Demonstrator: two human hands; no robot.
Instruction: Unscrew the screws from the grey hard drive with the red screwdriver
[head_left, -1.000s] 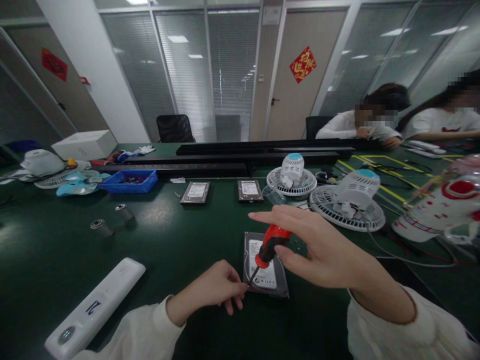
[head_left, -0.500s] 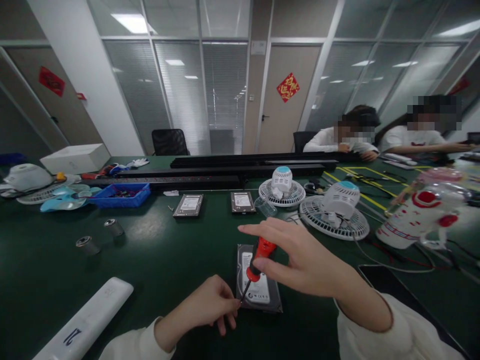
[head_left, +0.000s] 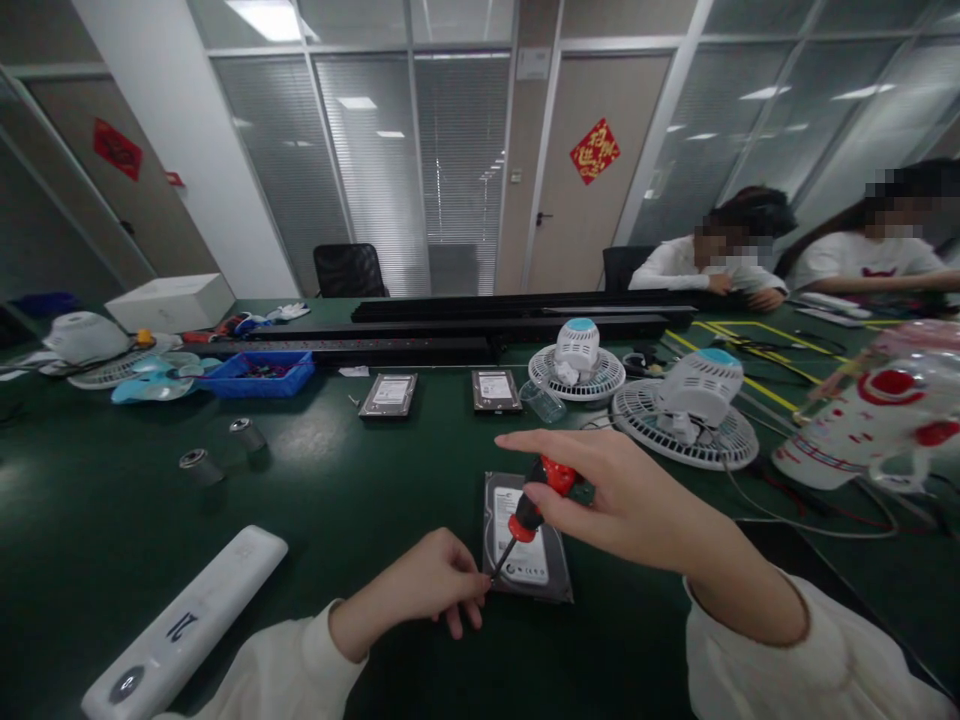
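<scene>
Holding the screwdriver (head_left: 529,510), thumb against its handle and forefinger extended, the right hand (head_left: 626,490) hovers above the hard drive (head_left: 553,562); the left hand (head_left: 435,578), fingers curled, is at the drive's near-left corner, its grip unclear.

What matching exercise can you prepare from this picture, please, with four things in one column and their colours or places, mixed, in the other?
Things:
1. screwdriver
2. left hand
3. tray
4. metal cylinders

Colours or places:
A. blue, with small items inside
B. grey, a pair of them
C. held in the right hand
D. at the near left corner of the nearest hard drive

Pairs: 1-C, 2-D, 3-A, 4-B
</scene>
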